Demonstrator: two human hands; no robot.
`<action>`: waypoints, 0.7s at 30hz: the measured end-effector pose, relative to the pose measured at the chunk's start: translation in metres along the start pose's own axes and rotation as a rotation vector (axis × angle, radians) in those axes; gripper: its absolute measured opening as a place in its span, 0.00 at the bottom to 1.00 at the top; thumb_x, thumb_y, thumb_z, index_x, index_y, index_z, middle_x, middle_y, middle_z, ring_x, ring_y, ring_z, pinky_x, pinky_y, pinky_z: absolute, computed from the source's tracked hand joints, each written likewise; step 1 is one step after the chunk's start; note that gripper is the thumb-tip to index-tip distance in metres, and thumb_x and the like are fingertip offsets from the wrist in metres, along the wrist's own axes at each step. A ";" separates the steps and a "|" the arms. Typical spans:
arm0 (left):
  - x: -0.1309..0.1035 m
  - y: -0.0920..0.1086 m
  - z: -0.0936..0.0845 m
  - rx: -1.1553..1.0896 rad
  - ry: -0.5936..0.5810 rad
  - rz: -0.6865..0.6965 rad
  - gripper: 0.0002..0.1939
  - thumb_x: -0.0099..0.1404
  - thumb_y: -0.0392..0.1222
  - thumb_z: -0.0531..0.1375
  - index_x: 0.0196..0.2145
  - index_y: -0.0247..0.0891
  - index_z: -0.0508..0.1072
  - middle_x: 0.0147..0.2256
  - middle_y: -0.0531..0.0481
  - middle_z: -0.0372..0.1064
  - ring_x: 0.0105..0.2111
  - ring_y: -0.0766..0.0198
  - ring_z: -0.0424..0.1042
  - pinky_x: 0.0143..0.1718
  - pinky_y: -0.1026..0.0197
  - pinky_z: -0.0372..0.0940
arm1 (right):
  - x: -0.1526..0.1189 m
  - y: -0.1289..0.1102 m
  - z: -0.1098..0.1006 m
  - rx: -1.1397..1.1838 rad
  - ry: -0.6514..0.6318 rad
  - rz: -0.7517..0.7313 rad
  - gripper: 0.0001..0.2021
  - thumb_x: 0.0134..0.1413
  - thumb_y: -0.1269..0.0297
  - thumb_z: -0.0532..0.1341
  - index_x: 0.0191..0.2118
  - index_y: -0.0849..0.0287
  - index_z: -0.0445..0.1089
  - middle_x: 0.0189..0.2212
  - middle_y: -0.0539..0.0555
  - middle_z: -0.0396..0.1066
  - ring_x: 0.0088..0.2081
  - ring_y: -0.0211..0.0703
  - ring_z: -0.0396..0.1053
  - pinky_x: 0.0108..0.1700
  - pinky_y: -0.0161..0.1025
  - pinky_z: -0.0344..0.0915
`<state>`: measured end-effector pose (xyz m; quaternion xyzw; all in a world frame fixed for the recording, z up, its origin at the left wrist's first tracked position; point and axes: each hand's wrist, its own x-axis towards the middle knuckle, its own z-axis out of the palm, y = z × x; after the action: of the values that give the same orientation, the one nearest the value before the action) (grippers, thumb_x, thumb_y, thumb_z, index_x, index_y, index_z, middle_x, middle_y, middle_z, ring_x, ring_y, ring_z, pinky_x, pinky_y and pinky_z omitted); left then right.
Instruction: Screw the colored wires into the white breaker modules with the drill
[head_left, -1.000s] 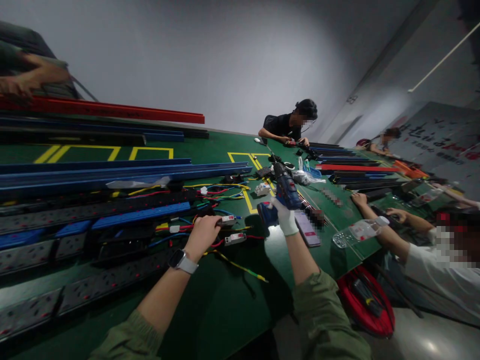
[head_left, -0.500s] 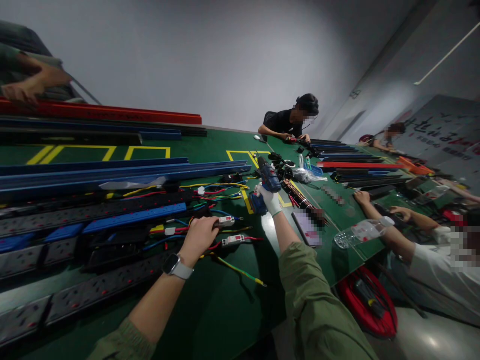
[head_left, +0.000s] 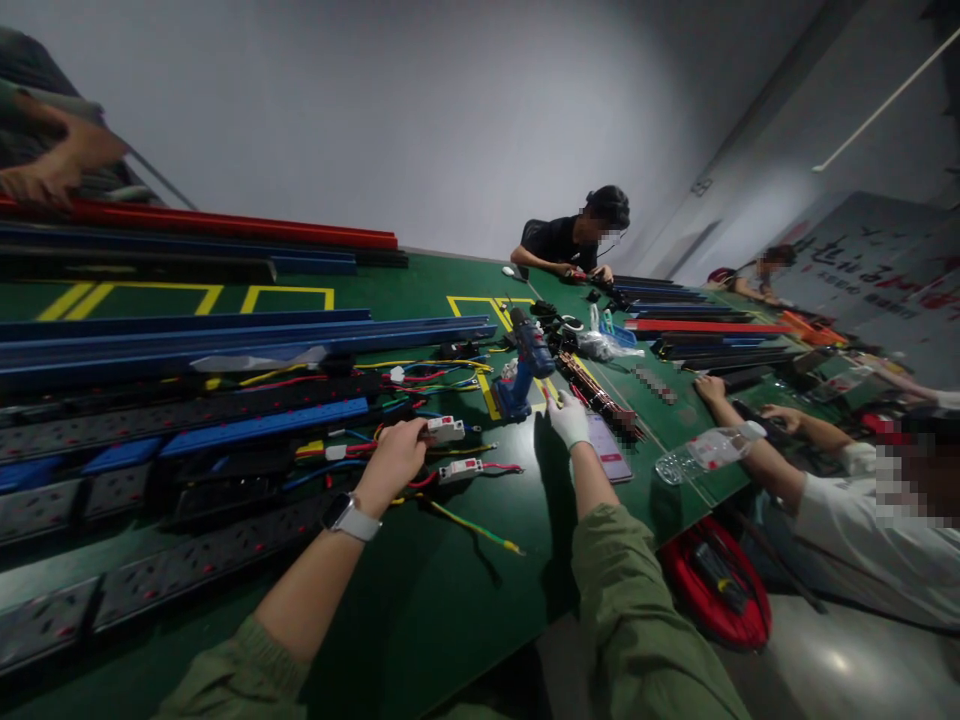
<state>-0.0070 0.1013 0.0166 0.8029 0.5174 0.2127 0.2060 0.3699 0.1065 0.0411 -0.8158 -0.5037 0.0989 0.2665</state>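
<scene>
My left hand [head_left: 394, 458], bare and wearing a watch, is closed on the left end of a small white circuit breaker [head_left: 445, 429] with wires attached. A second circuit breaker [head_left: 460, 470] with red wires lies just below it on the green table [head_left: 450, 600]. A blue cordless drill [head_left: 531, 345] stands upright on its battery. My right hand [head_left: 570, 418], in a white glove, is just right of the drill's base, apart from its handle, fingers loosely stretched forward. Beside that hand lies a phone [head_left: 609, 448], and beyond it a bundle of copper-coloured wires [head_left: 600, 395].
Black socket strips [head_left: 217, 560] and blue rails [head_left: 247, 340] fill the left side. A loose yellow-green wire [head_left: 472, 525] lies in front. At right are a plastic bottle [head_left: 709, 455] and a co-worker's arm [head_left: 776, 475]. Another person [head_left: 562, 245] sits across the table.
My right hand has let go of the drill and moved right and slightly down. The drill now stands by itself. My left hand stays on the breaker; the view has shifted slightly.
</scene>
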 end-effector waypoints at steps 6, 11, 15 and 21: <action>0.001 0.002 -0.003 -0.214 0.008 -0.037 0.11 0.64 0.35 0.53 0.43 0.42 0.71 0.43 0.46 0.75 0.43 0.56 0.73 0.44 0.58 0.65 | 0.002 0.004 0.012 -0.092 -0.018 0.043 0.17 0.57 0.72 0.60 0.52 0.66 0.74 0.45 0.66 0.73 0.50 0.53 0.68 0.55 0.42 0.59; 0.002 0.001 -0.003 -0.271 0.043 -0.047 0.08 0.62 0.35 0.54 0.39 0.41 0.68 0.42 0.46 0.74 0.43 0.56 0.73 0.44 0.58 0.65 | -0.022 -0.003 0.000 -0.020 0.090 -0.034 0.20 0.59 0.75 0.53 0.55 0.69 0.71 0.51 0.68 0.67 0.50 0.52 0.69 0.55 0.42 0.63; 0.003 -0.004 0.001 -0.290 0.066 -0.020 0.07 0.60 0.34 0.54 0.37 0.41 0.66 0.40 0.47 0.73 0.42 0.56 0.72 0.43 0.57 0.65 | -0.064 -0.024 -0.002 0.103 0.112 -0.288 0.19 0.66 0.71 0.49 0.58 0.59 0.69 0.53 0.61 0.68 0.55 0.49 0.66 0.58 0.46 0.63; 0.003 -0.006 0.002 -0.336 0.079 -0.003 0.06 0.60 0.35 0.54 0.37 0.41 0.65 0.39 0.46 0.72 0.40 0.56 0.71 0.41 0.57 0.65 | -0.099 -0.061 0.016 0.151 -0.113 -0.840 0.24 0.65 0.77 0.50 0.62 0.52 0.68 0.49 0.58 0.72 0.50 0.49 0.66 0.55 0.48 0.65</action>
<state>-0.0090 0.1064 0.0125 0.7475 0.4834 0.3273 0.3170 0.2693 0.0463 0.0495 -0.5112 -0.7972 0.0628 0.3148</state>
